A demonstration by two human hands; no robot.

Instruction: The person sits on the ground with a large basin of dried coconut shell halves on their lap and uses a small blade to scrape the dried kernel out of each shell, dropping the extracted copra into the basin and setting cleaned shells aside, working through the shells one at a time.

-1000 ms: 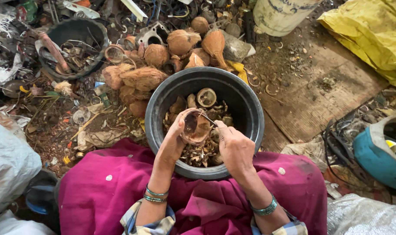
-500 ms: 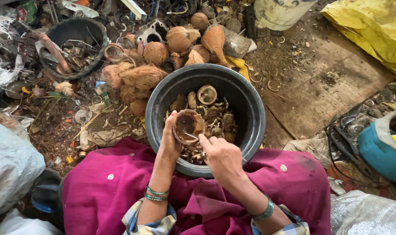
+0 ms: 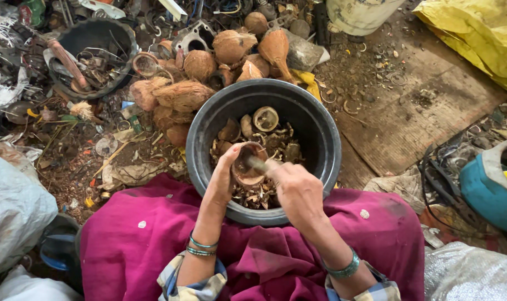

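Littered ground: two black tubs [image 3: 326, 139], one held coconut shell [image 3: 247, 167].

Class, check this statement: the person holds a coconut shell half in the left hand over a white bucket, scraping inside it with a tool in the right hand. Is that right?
Not quite. The head view shows the bucket is black, not white. The rest holds: the left hand holds the coconut shell half over it, and the right hand works a tool inside the shell.
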